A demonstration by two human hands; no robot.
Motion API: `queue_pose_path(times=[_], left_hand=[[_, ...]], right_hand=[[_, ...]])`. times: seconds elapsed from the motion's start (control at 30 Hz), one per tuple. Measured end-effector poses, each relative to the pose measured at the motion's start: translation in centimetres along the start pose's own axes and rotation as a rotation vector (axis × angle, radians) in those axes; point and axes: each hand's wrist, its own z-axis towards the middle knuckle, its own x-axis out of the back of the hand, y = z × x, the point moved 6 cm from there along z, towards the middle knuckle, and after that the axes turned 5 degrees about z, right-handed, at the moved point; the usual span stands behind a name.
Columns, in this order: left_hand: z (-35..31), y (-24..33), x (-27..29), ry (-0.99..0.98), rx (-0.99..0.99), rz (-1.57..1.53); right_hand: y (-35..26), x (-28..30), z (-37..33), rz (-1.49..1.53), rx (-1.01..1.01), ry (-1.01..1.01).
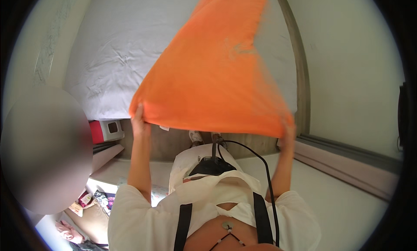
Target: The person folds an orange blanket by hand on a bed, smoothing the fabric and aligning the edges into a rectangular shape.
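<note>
A large orange cloth (204, 82) stretches between my two hands over a bed with a white sheet (108, 68). My left hand (139, 118) grips its near left corner, the thumb on top of the fabric. At the near right corner my right hand (287, 128) is closed on the cloth, somewhat smeared by motion. The near edge runs almost straight from hand to hand. Farther off, the cloth narrows and reaches past the top of the view, its right side blurred. Whether it is a blanket or a sheet, I cannot tell.
A red and white box (104, 131) stands by the bed's near left corner. Walls flank the bed. A black cable (266, 164) runs from my waist along my right side. Clothes and other items (87, 203) lie at the lower left, near a large blurred oval.
</note>
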Motion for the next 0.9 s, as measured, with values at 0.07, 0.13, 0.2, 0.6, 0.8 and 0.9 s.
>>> queue_pose_path(times=[0.07,0.13,0.2,0.6,0.8,0.9], left_hand=[[-4.5,1.4,-1.5,-0.122,-0.064,0.054],[-7.5,-3.0,0.7,-0.011,0.022,-0.001],[-7.1,-10.4,5.1,0.09,0.171,0.005],[-7.3,-15.2,9.5,0.267,0.229,-0.098],[-9.2,-16.2,11.1,0.186,0.275,-0.223],[-9.1,-14.8,10.4,0.185,0.204,-0.044]], right_hand=[[-3.5,4.1,-3.3,0.322,0.04,0.096],[-3.2,6.8,-5.6,0.512,0.051,0.072],[5.9,12.5,-7.0,0.609,-0.146,0.364],[18.7,17.0,-11.9,0.337,-0.462,0.46],[19.7,17.1,-14.9,-0.156,-0.721,0.444],[17.9,16.2,-13.2,-0.398,-0.536,0.284]])
